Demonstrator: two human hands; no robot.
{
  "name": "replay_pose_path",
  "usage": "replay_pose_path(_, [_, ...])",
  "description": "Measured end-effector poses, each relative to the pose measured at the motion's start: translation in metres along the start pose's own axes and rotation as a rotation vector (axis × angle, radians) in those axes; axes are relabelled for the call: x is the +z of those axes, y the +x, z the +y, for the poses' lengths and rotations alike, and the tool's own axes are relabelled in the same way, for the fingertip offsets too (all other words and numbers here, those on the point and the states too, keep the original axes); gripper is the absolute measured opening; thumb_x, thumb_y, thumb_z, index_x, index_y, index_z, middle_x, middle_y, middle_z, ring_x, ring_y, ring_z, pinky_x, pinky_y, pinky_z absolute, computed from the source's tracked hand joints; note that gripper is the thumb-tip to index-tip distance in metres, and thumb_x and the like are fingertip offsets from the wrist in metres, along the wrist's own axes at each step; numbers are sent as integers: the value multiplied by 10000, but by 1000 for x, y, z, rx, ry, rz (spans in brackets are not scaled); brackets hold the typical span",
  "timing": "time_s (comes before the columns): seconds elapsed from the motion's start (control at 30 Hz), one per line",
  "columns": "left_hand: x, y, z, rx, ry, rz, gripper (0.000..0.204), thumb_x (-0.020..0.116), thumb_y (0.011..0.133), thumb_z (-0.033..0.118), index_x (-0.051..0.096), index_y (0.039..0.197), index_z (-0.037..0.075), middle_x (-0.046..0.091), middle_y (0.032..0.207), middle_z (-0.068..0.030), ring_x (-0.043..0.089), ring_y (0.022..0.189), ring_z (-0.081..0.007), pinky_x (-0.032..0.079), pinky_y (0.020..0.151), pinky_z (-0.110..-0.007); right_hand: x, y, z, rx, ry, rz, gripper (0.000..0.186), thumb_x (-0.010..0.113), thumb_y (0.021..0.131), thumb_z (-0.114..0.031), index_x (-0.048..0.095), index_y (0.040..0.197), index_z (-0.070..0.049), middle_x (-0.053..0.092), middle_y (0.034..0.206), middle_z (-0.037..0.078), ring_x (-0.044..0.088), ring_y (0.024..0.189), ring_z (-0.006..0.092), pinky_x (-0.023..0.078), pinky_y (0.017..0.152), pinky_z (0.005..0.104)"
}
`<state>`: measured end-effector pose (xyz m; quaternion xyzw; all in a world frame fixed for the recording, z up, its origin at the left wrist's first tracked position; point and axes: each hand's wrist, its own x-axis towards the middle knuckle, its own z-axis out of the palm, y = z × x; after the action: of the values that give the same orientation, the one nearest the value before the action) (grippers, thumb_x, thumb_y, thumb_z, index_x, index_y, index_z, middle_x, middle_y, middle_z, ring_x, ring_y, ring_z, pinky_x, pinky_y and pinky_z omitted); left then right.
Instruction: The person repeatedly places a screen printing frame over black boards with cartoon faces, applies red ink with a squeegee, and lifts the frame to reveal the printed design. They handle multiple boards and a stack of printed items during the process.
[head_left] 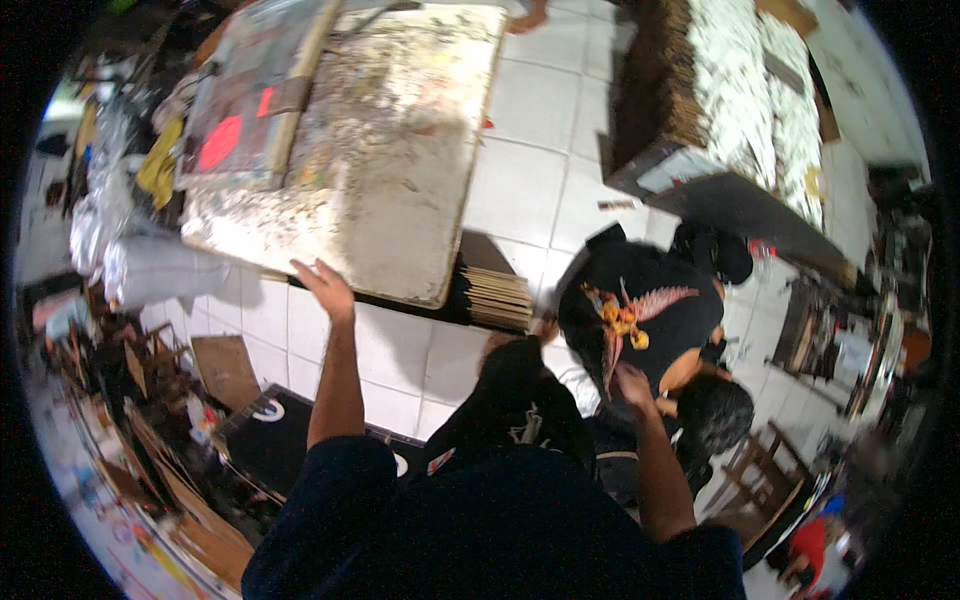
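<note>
My left hand [328, 290] is at the near edge of a paint-stained tabletop [400, 220], fingers spread and holding nothing. On the tabletop's far left lies a wood-edged screen frame [285, 140] with a bright pink-red blot. My right hand [632, 387] is lower right of centre, over or against the black T-shirt [590, 310] of a person bent low beside me. The shirt bears an orange and pink print. My right fingers look stretched out, somewhat blurred; I see nothing in them. Whether they touch the shirt I cannot tell.
Thin boards [497, 298] are stacked under the tabletop's near right corner. A dark box-like unit [730, 205] topped with white material stands far right. A wooden chair [755, 480] is lower right, a black case [265, 435] lower left, and clear plastic wrapping [160, 272] far left.
</note>
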<state>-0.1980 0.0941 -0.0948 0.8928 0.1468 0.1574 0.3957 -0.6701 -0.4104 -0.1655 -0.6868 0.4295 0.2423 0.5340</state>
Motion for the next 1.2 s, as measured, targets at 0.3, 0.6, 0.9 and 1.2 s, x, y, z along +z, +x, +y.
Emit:
replay_pose_path(0.3, [44,3,32,-398,262,317,635,475,1057,220,250,1649,166,579,1278,-276,586,1120,-441,471,981,-518,-155,-104,25,40,225,-81,554,715,957,-493,642,1158,17,713,965,71,647,657,151,526,520,308])
replay_pose_path(0.6, [37,-3,74,-494,260,362,596,451,1070,251,293,1642,196,628,1144,-285,613,1042,-464,482,932,-520,-211,-43,-181,-218,205,-212,500,673,1018,-270,558,1391,42,712,1059,105,668,878,170,555,810,324])
replay_pose_path(0.9, [28,-1,109,-528,299,370,567,421,1080,206,321,1635,147,654,1179,-238,639,1010,-396,505,899,-460,-173,103,-570,-289,-544,-149,495,596,1050,-297,556,1456,-16,749,1136,178,740,1016,243,574,833,381])
replay_pose_path(1.2, [27,-4,104,-738,203,293,543,459,1087,232,366,1623,237,559,1366,-257,587,1178,-397,491,965,-477,47,195,-801,-1216,-1035,-394,672,786,862,-216,539,1475,-95,591,1312,207,528,1278,407,439,1093,485])
